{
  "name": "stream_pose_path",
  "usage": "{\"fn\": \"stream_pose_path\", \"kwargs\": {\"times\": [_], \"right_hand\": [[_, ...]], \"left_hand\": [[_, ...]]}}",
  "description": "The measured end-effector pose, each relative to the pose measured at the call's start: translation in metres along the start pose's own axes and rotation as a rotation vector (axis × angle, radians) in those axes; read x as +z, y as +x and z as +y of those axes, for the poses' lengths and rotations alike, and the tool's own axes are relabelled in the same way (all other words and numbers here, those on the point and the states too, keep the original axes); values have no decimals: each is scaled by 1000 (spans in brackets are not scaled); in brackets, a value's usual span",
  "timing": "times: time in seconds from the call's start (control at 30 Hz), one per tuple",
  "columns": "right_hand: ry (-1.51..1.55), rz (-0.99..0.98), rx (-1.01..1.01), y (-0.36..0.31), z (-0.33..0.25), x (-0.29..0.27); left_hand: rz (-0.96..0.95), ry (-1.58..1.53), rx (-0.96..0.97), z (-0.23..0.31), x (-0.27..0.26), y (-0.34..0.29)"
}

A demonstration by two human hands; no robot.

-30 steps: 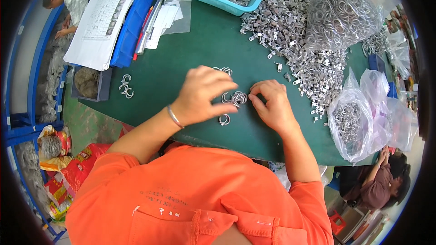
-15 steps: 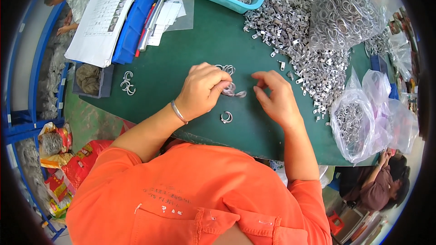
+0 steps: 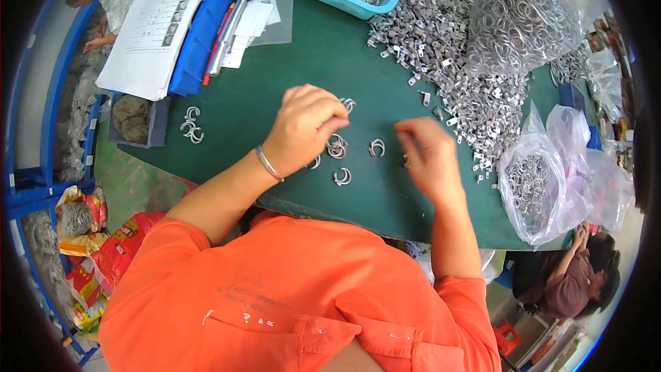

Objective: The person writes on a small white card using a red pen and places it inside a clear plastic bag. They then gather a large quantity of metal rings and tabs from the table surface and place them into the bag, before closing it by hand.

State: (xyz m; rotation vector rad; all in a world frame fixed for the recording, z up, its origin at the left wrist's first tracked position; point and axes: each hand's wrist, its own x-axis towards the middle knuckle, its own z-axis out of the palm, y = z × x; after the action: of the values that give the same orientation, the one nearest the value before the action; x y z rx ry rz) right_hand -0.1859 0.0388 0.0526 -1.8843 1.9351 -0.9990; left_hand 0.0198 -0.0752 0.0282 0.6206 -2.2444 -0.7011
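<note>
My left hand (image 3: 306, 126) is over the middle of the green table, fingers curled and pressed together. Whatever they grip is hidden; silver metal rings (image 3: 349, 105) show just beyond the fingertips. Below that hand lie a small cluster of open rings (image 3: 337, 146) and one ring partly covered by the wrist. Between the hands rests another ring (image 3: 376, 147), and a C-shaped ring (image 3: 342, 177) lies nearer my body. My right hand (image 3: 434, 158) is closed with its fingers bent downward. A bit of metal (image 3: 406, 160) peeks out beside its thumb, too small to make out.
Small metal clips (image 3: 441, 48) spread in a large heap at far right, beside a turquoise basket (image 3: 337, 0). Clear bags of rings (image 3: 520, 21) stand there. Several rings (image 3: 192, 125) lie left, near a grey bin (image 3: 138, 121) and papers (image 3: 155, 27). Two other people are at the edges.
The rings under my left hand have come apart on the table, with one now separate between the hands. My right hand has shifted right and slightly nearer, its fingers curling in.
</note>
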Motion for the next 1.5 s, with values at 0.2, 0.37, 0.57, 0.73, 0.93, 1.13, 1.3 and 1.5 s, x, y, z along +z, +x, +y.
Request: {"fn": "stream_pose_path", "kwargs": {"times": [0.2,0.37,0.57,0.73,0.93,1.13,1.3,1.5], "right_hand": [[3,157,376,-32,30,-48],[-90,66,100,-47,10,-12],[81,38,73,-63,19,-17],[177,59,199,-71,20,-18],[172,41,218,-63,37,-27],[-33,-24,39,-69,34,-33],[18,-36,-27,-74,30,-31],[197,-78,64,-72,31,-31]], "left_hand": [[2,43,17,-10,0,1],[188,-42,-57,1,2,5],[276,11,-108,-9,-15,-10],[316,9,-231,-28,-21,-25],[426,-207,-418,-55,-14,-34],[416,-168,-407,-55,-15,-33],[407,-136,-401,-50,-15,-34],[403,-146,-376,-47,-14,-34]]}}
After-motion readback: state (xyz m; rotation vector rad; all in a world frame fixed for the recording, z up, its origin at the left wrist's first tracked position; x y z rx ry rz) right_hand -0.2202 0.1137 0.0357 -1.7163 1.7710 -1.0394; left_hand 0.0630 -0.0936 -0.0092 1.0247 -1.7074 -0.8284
